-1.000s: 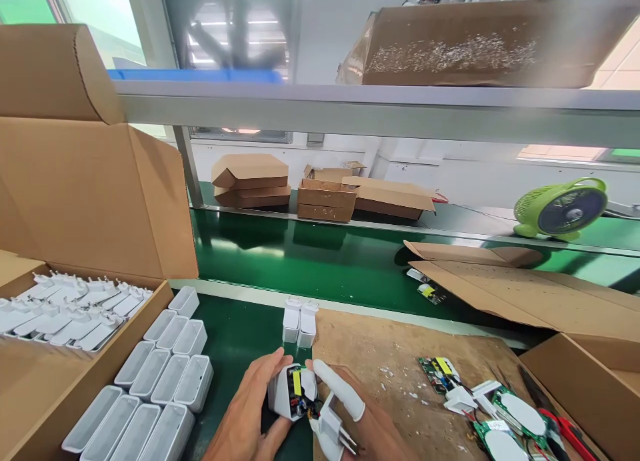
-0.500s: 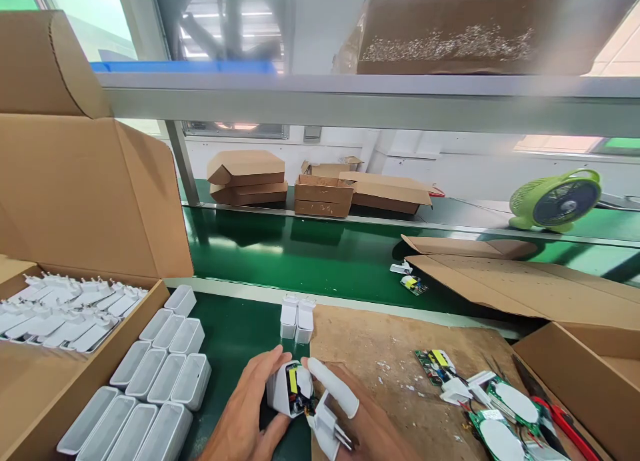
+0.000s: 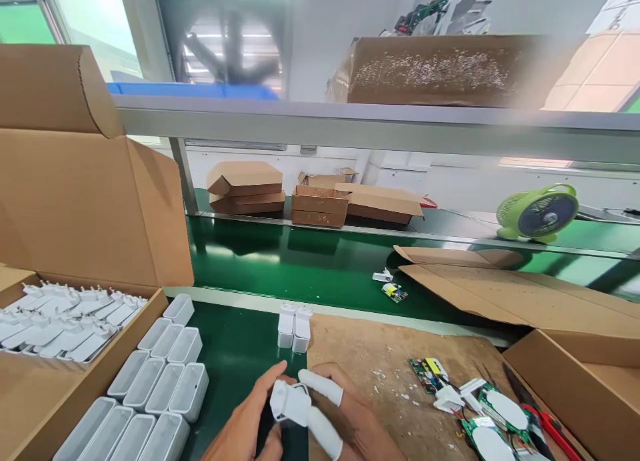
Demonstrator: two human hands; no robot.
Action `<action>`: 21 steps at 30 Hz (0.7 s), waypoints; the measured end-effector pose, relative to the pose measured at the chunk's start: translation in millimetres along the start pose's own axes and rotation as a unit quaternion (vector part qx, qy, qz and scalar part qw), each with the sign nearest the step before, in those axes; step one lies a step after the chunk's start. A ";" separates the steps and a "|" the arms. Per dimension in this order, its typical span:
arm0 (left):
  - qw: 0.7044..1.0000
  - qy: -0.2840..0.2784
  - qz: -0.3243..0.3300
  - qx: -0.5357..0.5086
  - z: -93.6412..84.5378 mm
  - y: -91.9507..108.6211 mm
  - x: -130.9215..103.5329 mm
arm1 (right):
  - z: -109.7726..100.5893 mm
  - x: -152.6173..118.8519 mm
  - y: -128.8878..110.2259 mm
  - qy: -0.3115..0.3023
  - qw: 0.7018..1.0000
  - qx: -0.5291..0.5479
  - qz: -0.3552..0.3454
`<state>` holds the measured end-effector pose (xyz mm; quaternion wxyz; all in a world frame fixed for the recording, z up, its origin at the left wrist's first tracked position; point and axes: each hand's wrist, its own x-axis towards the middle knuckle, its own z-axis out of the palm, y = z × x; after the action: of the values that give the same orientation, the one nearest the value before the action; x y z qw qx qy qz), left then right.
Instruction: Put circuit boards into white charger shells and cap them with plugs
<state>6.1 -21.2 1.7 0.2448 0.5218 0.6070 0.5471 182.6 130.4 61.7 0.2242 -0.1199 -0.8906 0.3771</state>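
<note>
Between my two hands, over the front edge of the brown board, is a white power adapter point(image 3: 291, 403), its plug-end cover facing me. My left hand point(image 3: 250, 414) is closed around its left side, fingers behind and thumb in front. White finger cots cover the thumb and forefinger of my right hand point(image 3: 353, 414), which pinch the adapter's right side. The circuit inside is hidden now. Just beyond my hands stand two white adapter housings point(image 3: 294, 329) side by side. Rows of open white housings point(image 3: 165, 381) lie to the left of my left hand.
An open carton point(image 3: 155, 314) at left holds many white plug covers point(image 3: 70, 317). On the brown board point(image 3: 360, 341) lie circuit boards point(image 3: 505, 407), white scraps and red-handled pliers point(image 3: 555, 427). Another open carton point(image 3: 590, 361) stands right. A green fan point(image 3: 540, 212) sits behind.
The plug cover has moved from beside the housing onto its open end, hiding the circuit board. My right thumb has come round to its near side. The view has tilted up slightly.
</note>
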 end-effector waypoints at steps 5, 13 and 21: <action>0.989 0.019 -0.066 -0.128 -12.1 11.0 8.5 | 18.9 -1.5 11.7 0.009 0.999 0.003 -0.041; 0.963 0.103 -0.195 -0.156 -15.6 17.7 13.7 | 21.0 -5.7 13.0 -0.033 0.985 -0.148 -0.081; 0.988 0.072 -0.118 -0.074 -9.1 15.5 8.7 | 28.7 1.9 9.9 -0.095 0.987 -0.124 -0.040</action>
<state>0.9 -19.3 20.9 0.3010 0.3859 0.6384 0.5941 167.2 120.2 37.4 0.1371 -0.0745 -0.9518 0.2640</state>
